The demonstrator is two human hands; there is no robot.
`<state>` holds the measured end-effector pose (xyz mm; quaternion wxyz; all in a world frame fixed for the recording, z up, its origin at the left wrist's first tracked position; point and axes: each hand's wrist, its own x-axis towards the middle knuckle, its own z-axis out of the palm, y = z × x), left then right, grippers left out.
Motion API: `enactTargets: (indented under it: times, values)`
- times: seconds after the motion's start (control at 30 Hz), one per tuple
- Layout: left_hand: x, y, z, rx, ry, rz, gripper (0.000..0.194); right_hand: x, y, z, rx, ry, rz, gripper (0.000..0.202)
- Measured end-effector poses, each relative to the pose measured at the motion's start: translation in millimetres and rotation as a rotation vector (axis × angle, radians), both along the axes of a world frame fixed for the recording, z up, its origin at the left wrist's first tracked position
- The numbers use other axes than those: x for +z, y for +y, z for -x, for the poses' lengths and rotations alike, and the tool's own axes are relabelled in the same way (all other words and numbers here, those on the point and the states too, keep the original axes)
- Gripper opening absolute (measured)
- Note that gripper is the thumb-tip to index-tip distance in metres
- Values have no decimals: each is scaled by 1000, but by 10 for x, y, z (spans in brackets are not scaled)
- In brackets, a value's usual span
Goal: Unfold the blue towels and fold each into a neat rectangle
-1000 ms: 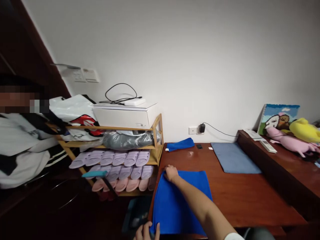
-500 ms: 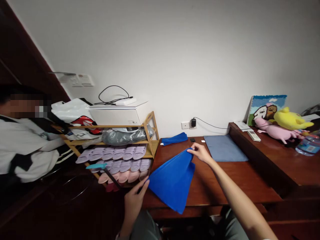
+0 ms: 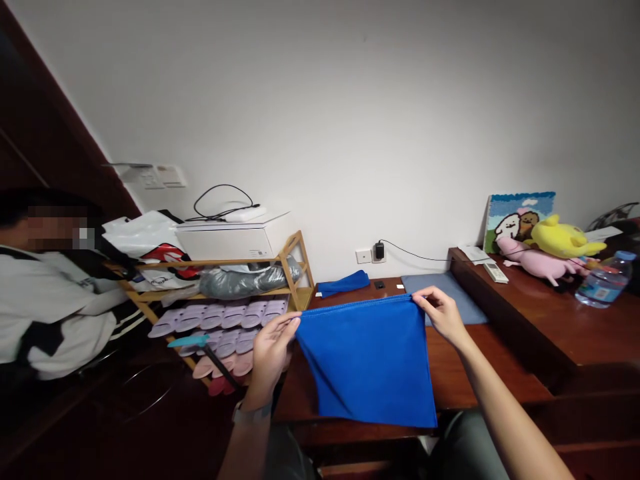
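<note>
A blue cloth (image 3: 373,363) hangs spread between my two hands, above the front of the brown wooden table (image 3: 500,360). My left hand (image 3: 274,347) pinches its upper left corner. At the upper right corner, the thumb and fingers of my right hand (image 3: 443,312) are closed on it. The top hem runs nearly straight and slopes slightly up to the right; folds crease the lower left part. Behind it on the table lie another blue cloth (image 3: 344,285), folded long and narrow, and a grey-blue cloth (image 3: 447,293) lying flat.
To the left stands a wooden rack (image 3: 300,267) with several slippers (image 3: 220,317) and a white box (image 3: 235,239). A person (image 3: 50,300) is at the far left. A raised ledge (image 3: 545,327) on the right bears plush toys (image 3: 560,240), a remote (image 3: 496,272) and a bottle (image 3: 603,287).
My right hand has moved right and my left hand up, so the blue cloth has gone from a slanted, drooping shape to a spread, nearly square one.
</note>
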<state>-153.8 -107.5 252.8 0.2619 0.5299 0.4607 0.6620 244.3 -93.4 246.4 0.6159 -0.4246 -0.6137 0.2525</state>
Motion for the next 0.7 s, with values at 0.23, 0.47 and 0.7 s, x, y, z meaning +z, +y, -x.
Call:
enactTargets:
  times: [0.23, 0.47, 0.7]
  values:
    - [-50, 110, -121, 7, -40, 2, 47, -66, -116, 29, -80, 60, -47, 43]
    - [-72, 1, -151, 58, 51, 51, 40, -160, -291, -75, -63, 11, 36, 39]
    - [-156, -122, -92, 24, 203, 21, 41, -458, -523, -178, 39, -56, 297, 45]
